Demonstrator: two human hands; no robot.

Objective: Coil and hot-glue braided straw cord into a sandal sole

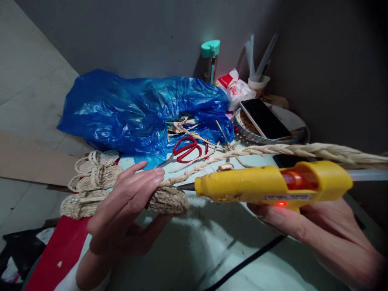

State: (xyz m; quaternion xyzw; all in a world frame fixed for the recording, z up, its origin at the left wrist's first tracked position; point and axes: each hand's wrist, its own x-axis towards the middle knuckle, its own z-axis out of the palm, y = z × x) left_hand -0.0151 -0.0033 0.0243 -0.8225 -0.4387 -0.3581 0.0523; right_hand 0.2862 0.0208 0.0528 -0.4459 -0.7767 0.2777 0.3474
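Note:
My left hand (130, 206) is closed around a small woven straw piece (169, 201), its fingers on top and the thumb beneath. From that piece a braided straw cord (273, 150) runs off to the right edge. In my right hand (309, 230) is a yellow hot glue gun (242, 184), held by the handle with its small red light lit. Its dark nozzle touches or nearly touches the top of the woven piece, beside the cord. A clear glue stick (368, 175) sticks out of the gun's back end.
Behind lie a blue plastic bag (121, 109) with loose straw and red-handled scissors (184, 152). Small woven straw slippers (93, 178) rest at left on red cloth (57, 254). A phone (265, 117) lies across a basket (242, 125) at right. A black cable (248, 260) crosses the table.

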